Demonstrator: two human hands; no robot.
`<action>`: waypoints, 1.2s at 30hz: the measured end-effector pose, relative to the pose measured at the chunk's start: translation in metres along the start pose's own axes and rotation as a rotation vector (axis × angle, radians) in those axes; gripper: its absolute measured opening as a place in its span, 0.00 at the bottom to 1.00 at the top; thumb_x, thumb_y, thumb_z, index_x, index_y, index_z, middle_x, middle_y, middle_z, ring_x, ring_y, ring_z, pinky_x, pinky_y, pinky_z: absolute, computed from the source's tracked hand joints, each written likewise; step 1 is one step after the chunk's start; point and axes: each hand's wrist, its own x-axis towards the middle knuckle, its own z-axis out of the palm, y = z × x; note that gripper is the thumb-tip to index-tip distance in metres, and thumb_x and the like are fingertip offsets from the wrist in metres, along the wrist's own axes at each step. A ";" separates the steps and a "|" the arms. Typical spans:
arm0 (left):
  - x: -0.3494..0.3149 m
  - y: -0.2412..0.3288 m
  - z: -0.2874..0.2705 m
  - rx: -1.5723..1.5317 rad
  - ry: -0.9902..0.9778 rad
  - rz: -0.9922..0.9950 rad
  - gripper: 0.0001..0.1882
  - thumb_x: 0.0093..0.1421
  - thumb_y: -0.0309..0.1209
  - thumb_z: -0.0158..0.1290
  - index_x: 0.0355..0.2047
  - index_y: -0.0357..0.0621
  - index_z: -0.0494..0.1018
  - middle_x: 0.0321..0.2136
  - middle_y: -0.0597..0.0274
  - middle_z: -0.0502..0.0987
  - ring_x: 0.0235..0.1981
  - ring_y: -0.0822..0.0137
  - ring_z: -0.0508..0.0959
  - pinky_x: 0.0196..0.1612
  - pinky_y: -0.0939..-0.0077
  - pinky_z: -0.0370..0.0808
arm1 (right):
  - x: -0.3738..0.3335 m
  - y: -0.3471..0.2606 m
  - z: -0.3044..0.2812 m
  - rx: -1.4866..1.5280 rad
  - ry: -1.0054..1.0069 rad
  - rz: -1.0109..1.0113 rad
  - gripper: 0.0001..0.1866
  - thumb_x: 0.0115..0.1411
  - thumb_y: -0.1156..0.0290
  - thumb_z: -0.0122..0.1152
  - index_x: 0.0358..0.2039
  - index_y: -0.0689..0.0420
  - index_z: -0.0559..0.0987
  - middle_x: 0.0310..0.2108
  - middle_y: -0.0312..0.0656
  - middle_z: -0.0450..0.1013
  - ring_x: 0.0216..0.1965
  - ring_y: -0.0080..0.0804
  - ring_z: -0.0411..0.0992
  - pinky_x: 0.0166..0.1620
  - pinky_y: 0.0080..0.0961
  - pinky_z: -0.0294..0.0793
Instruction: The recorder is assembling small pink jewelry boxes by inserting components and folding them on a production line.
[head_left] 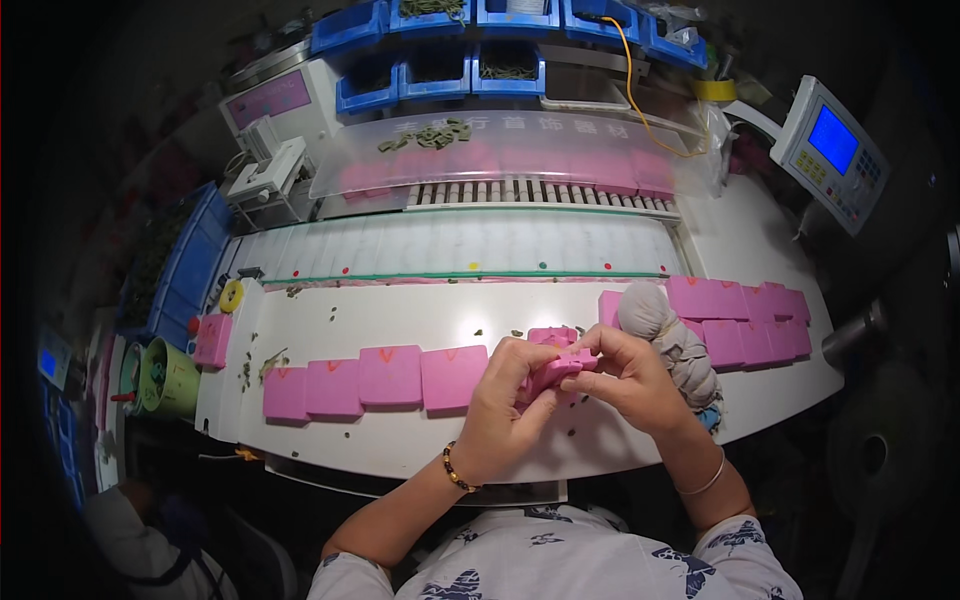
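Both my hands meet over the white table, pinching one pink rubber mould [545, 377] between them. My left hand [505, 405] grips its left side, thumb and fingers closed. On its right, my right hand [632, 378] pinches a raised, bent part with thumb and forefinger. Just behind the fingers shows another pink piece with a hollow [553, 334]; whether it joins the held mould I cannot tell. Close beside my right hand stands a grey cloth bundle [680, 345]. Left of my left hand lies a pink block [454, 378] with an orange mark.
More pink blocks [390, 376] form a row at left, others [735, 300] two rows at right. Small green bits dot the table [390, 445]. Behind run a glass-edged white panel [440, 250] and rollers [540, 192]. Blue bins [435, 75] stand at the back, a control screen [832, 140] at right.
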 end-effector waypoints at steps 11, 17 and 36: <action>0.001 0.005 -0.005 0.008 0.072 -0.204 0.19 0.54 0.19 0.56 0.46 0.37 0.67 0.39 0.56 0.71 0.36 0.66 0.76 0.38 0.75 0.74 | -0.005 0.000 0.024 -0.325 0.290 -0.212 0.08 0.58 0.72 0.63 0.35 0.61 0.76 0.29 0.35 0.73 0.28 0.17 0.69 0.27 0.17 0.69; 0.010 0.020 -0.011 -0.057 -0.089 -0.140 0.27 0.56 0.21 0.59 0.55 0.33 0.63 0.46 0.55 0.73 0.48 0.66 0.76 0.47 0.73 0.79 | 0.000 0.002 0.018 0.021 0.253 -0.105 0.13 0.66 0.63 0.57 0.35 0.61 0.77 0.24 0.31 0.72 0.23 0.12 0.67 0.26 0.13 0.66; 0.008 0.009 0.004 0.211 0.175 0.081 0.26 0.50 0.18 0.58 0.52 0.36 0.69 0.42 0.50 0.76 0.41 0.59 0.79 0.45 0.70 0.76 | 0.006 0.008 0.038 0.012 0.348 -0.253 0.12 0.57 0.78 0.63 0.40 0.60 0.70 0.33 0.35 0.73 0.34 0.16 0.72 0.30 0.14 0.74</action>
